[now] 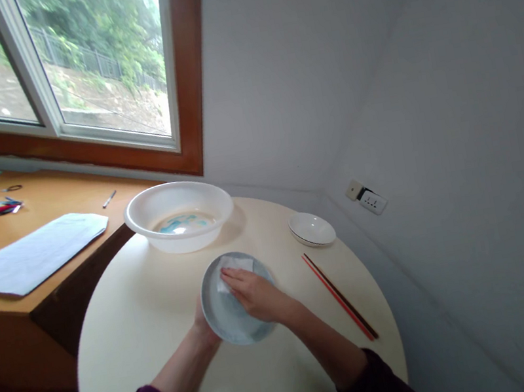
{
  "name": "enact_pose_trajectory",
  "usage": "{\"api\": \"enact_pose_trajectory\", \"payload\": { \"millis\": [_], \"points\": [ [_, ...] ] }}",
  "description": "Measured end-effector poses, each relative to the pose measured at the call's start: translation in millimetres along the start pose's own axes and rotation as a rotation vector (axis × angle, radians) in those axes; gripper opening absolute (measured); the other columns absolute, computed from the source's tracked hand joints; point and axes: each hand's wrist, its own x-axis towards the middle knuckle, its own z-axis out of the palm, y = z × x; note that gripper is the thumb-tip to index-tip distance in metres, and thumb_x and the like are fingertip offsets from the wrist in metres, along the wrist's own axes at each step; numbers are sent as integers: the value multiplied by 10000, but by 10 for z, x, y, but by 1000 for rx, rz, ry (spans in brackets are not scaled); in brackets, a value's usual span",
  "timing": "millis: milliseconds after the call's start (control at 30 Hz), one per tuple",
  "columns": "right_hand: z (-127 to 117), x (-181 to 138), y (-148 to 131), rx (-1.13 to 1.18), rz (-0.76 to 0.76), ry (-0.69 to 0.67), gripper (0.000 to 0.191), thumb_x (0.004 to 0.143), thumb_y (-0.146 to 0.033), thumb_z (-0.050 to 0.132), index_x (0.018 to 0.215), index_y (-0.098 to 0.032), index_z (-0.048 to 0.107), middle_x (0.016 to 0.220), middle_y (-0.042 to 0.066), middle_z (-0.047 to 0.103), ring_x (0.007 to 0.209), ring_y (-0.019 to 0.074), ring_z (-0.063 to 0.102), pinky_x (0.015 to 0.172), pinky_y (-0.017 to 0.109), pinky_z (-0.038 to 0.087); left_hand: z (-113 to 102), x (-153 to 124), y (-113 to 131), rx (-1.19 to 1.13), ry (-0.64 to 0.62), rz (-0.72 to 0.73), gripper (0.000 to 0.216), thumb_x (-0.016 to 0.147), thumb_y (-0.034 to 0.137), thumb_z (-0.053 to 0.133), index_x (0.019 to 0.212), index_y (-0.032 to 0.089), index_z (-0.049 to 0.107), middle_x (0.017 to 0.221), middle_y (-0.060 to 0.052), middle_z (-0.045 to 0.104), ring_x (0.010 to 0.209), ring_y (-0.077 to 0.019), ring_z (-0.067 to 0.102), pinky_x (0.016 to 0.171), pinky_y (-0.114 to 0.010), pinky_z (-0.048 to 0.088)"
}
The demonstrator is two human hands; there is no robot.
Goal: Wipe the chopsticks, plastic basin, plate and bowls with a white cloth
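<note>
A grey-blue round plate [229, 317] is held above the table, its upper face towards me. My left hand [204, 319] grips it at the left edge, with the fingers hidden beneath. On the plate's face, my right hand [252, 293] presses a white tissue [239, 264], fingers together on top of it. The tissue lies on the upper part of the plate.
On the round white table [132, 349] stand a translucent plastic basin [184, 241] with a blue pattern at its bottom, stacked white dishes [311, 228] and red and dark chopsticks [340, 296]. A wooden desk [56, 189] with papers [37, 251] adjoins on the left; walls stand behind and right.
</note>
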Motion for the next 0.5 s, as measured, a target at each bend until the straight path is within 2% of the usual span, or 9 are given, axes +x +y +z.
{"api": "enact_pose_trajectory", "payload": {
  "millis": [133,300,400,500],
  "points": [
    [-10,-28,160,-51,218,-3,370,871,-96,370,1202,-38,526,1264,180,536,1201,205,473,1034,332,355,211,5,10,-19,5,-62,350,795,248,466,1037,84,658,920,-133,718,1063,-290,589,994,-419,371],
    [-13,-234,5,-74,410,-117,295,807,-8,373,957,-52,623,998,165,635,988,200,581,922,295,423,269,17,23,-65,78,-60,351,749,231,460,987,82,671,903,-148,719,1082,-321,572,996,-462,363],
    [-53,-326,-208,41,412,-107,281,792,-18,393,962,-55,614,984,157,623,945,201,590,891,308,443,235,37,27,-55,151,-23,335,741,247,457,937,92,680,848,-143,720,1015,-324,605,947,-463,415],
    [-95,-332,-424,222,268,-92,287,794,-37,405,965,-104,625,1010,110,626,952,167,588,896,282,445,180,30,24,-3,185,14,292,730,274,477,850,109,685,766,-132,709,926,-315,634,885,-430,468]
  ]
}}
